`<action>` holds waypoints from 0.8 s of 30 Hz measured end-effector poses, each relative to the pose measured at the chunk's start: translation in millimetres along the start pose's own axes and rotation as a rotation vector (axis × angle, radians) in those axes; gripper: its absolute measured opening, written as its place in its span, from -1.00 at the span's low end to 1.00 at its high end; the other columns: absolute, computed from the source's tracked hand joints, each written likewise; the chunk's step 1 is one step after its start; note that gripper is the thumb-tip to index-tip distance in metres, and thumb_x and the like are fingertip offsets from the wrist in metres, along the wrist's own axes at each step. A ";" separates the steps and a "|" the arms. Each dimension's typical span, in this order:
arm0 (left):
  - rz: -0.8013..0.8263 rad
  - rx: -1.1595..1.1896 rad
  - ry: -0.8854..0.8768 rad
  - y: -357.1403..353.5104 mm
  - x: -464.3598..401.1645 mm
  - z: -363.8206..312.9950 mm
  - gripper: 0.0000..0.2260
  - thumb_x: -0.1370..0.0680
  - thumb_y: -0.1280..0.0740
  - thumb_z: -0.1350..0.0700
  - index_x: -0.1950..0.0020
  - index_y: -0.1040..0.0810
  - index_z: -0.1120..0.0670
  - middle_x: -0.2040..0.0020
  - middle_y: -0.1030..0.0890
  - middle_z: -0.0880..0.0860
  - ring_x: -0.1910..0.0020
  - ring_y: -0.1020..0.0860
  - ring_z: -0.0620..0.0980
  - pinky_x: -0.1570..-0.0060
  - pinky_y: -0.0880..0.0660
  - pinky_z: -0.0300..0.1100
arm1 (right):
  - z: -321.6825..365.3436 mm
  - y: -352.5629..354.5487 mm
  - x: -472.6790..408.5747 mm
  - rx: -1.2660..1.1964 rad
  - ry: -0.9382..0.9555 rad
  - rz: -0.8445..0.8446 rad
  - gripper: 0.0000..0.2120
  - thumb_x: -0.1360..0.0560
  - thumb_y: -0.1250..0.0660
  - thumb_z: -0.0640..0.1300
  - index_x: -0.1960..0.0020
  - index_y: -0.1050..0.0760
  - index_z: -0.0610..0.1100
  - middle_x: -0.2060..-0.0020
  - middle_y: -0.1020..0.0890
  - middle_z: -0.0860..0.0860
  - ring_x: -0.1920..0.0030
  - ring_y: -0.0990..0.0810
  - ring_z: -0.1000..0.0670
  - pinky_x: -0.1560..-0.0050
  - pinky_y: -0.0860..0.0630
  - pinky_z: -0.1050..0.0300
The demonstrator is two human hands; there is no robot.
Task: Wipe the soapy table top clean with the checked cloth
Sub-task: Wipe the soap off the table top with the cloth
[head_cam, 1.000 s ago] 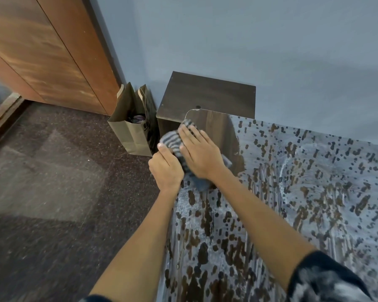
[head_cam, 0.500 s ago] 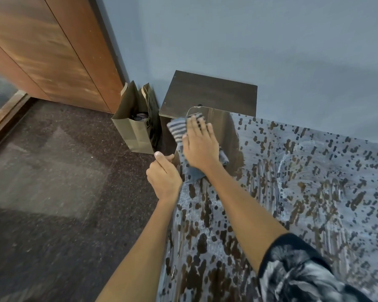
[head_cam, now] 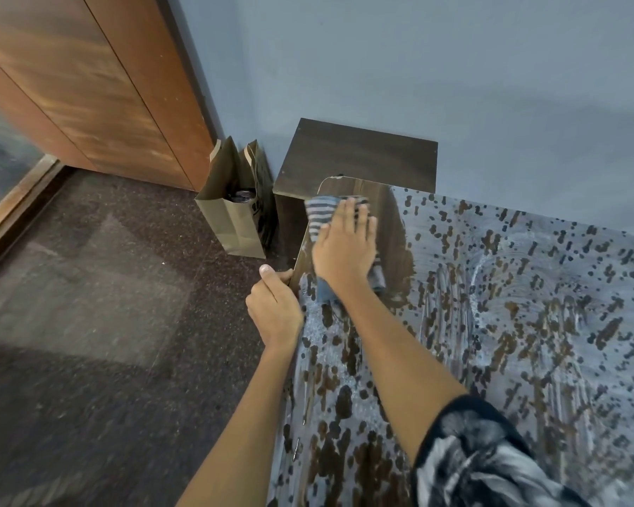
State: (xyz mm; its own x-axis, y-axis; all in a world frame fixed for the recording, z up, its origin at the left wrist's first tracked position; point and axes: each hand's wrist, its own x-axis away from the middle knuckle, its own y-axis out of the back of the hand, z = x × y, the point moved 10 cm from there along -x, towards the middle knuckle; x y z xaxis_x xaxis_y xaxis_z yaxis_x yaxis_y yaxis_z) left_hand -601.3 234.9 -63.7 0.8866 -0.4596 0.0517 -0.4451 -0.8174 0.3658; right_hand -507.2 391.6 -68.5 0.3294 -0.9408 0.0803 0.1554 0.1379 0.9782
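The dark wooden table top [head_cam: 509, 323] is covered with patchy white soap foam. Its far left corner is bare wood. The blue-grey checked cloth [head_cam: 321, 214] lies flat on that corner. My right hand [head_cam: 344, 247] presses on the cloth with straight fingers, palm down. Part of the cloth sticks out beyond my fingertips and below my wrist. My left hand [head_cam: 275, 309] sits at the table's left edge, its fingers curled over the rim and thumb pointing up along the side.
A low dark wooden cabinet [head_cam: 359, 155] stands against the blue wall behind the table corner. A brown paper bag [head_cam: 231, 217] stands on the dark speckled floor beside it. Wooden panels [head_cam: 88, 86] line the left wall.
My right hand has pushed the cloth further toward the far left corner. My left hand has left the cloth and dropped to the table's left edge.
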 end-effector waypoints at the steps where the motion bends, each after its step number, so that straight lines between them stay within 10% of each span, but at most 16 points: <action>1: 0.004 0.002 0.002 0.6 1.2 -0.5 -0.52 -0.66 0.02 0.09 0.08 -0.68 0.20 0.21 -0.65 0.07 0.26 -0.51 -0.08 0.10 -0.38 -0.24 | 14.1 -0.6 4.6 -0.020 0.083 -0.006 -0.47 -0.62 0.13 -0.02 -0.52 0.11 -0.18 -0.52 0.04 -0.08 -0.51 0.11 -0.08 -0.45 0.24 0.00; 8: 0.006 -0.074 -0.020 9.5 8.9 0.8 -0.49 -0.66 0.01 0.10 0.44 -0.46 0.10 0.50 -0.46 0.00 0.50 -0.38 -0.10 0.34 -0.29 -0.15 | 15.5 -8.8 79.3 0.039 0.597 0.073 -0.44 -0.58 0.29 0.06 -0.52 0.01 -0.10 -0.51 -0.09 0.01 -0.51 0.04 0.04 -0.46 0.23 0.08; 12: 0.053 -0.060 -0.028 15.4 14.6 8.3 -0.52 -0.66 0.03 0.10 0.07 -0.68 0.17 0.38 -0.60 0.07 0.41 -0.49 -0.07 0.27 -0.40 -0.17 | -26.8 -5.9 80.4 0.087 0.471 0.099 -0.48 -0.55 0.37 0.10 -0.48 0.21 -0.02 -0.52 0.05 0.08 -0.48 0.20 0.12 -0.46 0.30 0.02; 20: 0.024 -0.055 -0.022 23.3 19.5 16.4 -0.52 -0.66 0.03 0.07 0.08 -0.68 0.17 0.29 -0.59 -0.05 0.33 -0.51 -0.21 0.27 -0.37 -0.39 | -17.2 -2.5 27.7 0.025 -0.024 0.036 -0.46 -0.62 0.14 0.00 -0.52 0.18 -0.17 -0.52 0.10 -0.07 -0.51 0.14 -0.08 -0.46 0.26 -0.03; 24: 0.015 -0.056 -0.033 25.3 21.0 17.2 -0.51 -0.66 0.03 0.08 0.10 -0.68 0.18 0.30 -0.59 -0.01 0.35 -0.49 -0.17 0.32 -0.34 -0.39 | 27.9 -8.2 48.7 -0.052 0.190 0.007 -0.48 -0.62 0.13 -0.03 -0.53 0.10 -0.19 -0.52 0.02 -0.09 -0.52 0.11 -0.07 -0.47 0.23 0.02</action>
State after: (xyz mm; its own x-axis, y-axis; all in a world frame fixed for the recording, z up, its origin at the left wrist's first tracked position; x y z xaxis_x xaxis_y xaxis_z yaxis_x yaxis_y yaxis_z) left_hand -596.1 198.6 -69.3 0.8750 -0.4834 0.0274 -0.4496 -0.7901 0.4168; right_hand -518.5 336.0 -67.2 0.4998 -0.8650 0.0447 0.1990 0.1649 0.9660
